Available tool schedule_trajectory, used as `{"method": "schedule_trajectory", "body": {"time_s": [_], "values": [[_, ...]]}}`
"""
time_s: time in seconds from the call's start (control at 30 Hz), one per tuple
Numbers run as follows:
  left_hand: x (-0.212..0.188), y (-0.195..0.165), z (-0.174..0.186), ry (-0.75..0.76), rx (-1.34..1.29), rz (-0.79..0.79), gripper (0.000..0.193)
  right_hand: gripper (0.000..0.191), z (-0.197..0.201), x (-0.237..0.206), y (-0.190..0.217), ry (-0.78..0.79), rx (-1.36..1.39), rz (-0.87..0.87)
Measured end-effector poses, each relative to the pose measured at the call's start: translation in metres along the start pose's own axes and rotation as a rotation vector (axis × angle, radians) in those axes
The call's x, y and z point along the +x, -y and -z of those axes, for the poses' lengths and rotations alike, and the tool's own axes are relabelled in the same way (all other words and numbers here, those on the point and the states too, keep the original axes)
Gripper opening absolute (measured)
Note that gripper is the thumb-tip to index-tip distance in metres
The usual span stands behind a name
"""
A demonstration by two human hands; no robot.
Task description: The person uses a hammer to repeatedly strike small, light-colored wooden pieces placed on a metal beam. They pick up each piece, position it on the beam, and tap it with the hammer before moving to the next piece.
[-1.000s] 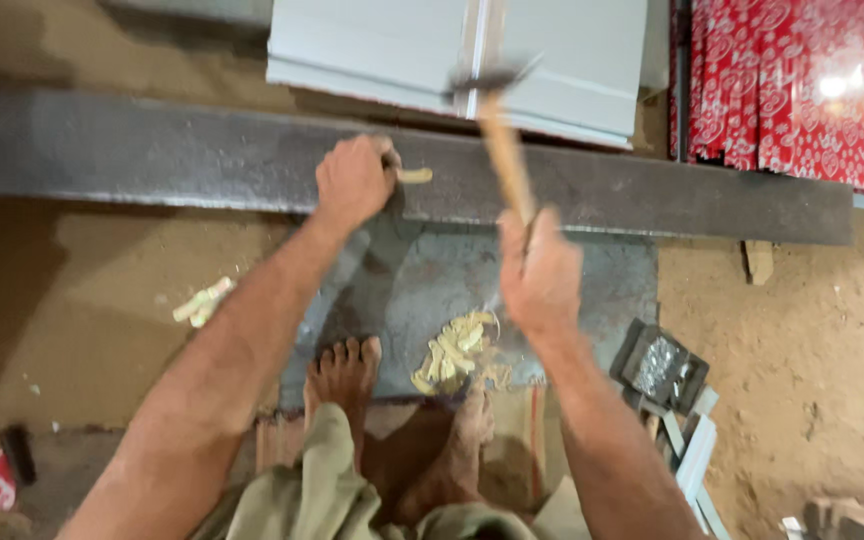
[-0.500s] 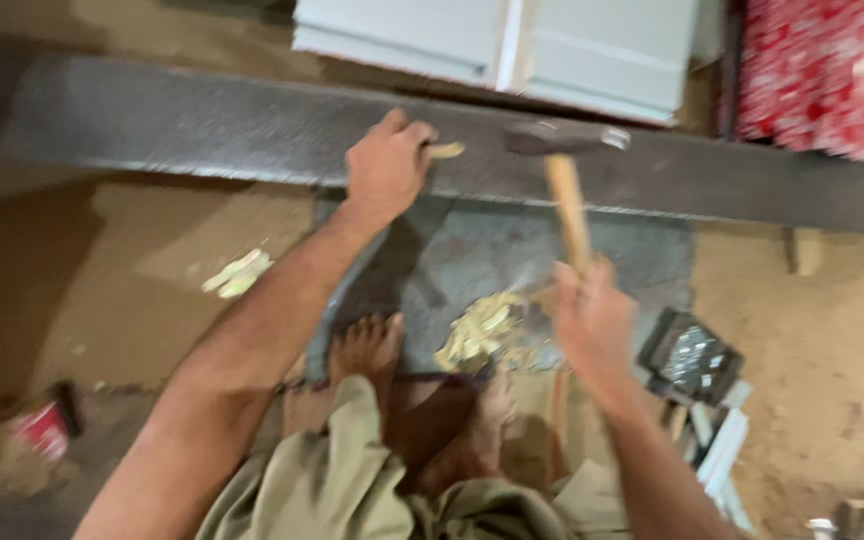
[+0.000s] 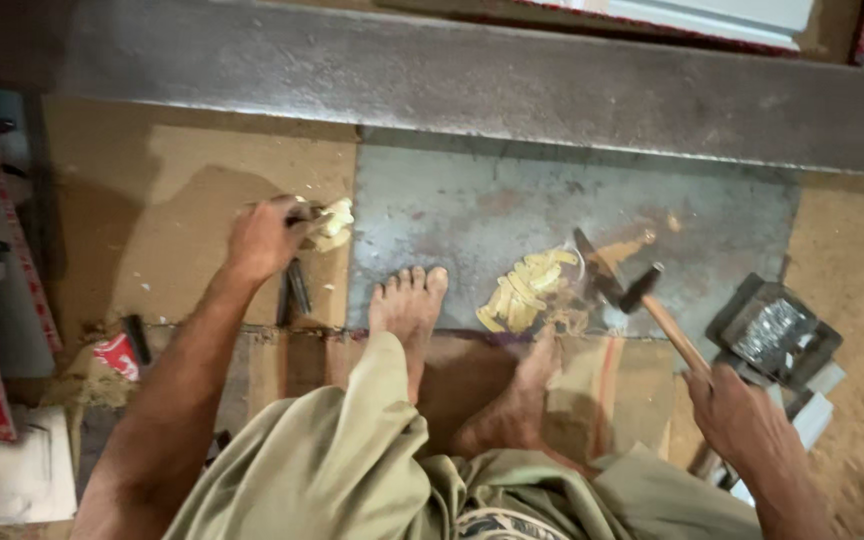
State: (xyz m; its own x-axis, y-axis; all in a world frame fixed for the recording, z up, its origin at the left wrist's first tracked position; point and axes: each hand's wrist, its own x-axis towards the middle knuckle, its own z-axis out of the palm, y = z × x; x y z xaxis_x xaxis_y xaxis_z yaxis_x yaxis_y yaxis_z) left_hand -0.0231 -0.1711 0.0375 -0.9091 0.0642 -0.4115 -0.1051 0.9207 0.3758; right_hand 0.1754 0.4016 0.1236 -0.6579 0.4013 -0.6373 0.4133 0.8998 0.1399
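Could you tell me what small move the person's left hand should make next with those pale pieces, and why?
Probably carry them right, onto the grey metal plate. The left hand grips pale yellow pieces over the brown board, off the plate, while the right hand holds the hammer lowered over the plate beside the yellow pile.

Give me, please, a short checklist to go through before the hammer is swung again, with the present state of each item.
1. Right hand grips the hammer by its handle: ok.
2. Hammer head lowered onto the metal plate: ok.
3. Bare foot clear of the hammer: not ok, its toes rest on the plate.
4. Left hand clear of the plate: ok, off its left edge, holding pale pieces.
5. Pile of yellow pieces clear of the hammer head: not ok, right beside it.
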Motion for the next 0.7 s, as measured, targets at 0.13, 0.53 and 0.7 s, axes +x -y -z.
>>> {"method": "schedule_trajectory", "body": {"time_s": [0.13,0.53,0.7], "values": [[-0.008,-0.044,-0.033,-0.379,0.031,-0.337,0.028,0.048,0.024,0.002,0.017,0.067,0.0,-0.03],[-0.019,-0.189,-0.161,0.002,0.254,-0.988,0.035,0.046,-0.009,-0.003,0.015,-0.183,0.167,0.114],[-0.006,-0.196,-0.16,0.098,0.304,-0.946,0.017,0.041,-0.022,0.011,0.017,-0.181,0.18,0.136]]}}
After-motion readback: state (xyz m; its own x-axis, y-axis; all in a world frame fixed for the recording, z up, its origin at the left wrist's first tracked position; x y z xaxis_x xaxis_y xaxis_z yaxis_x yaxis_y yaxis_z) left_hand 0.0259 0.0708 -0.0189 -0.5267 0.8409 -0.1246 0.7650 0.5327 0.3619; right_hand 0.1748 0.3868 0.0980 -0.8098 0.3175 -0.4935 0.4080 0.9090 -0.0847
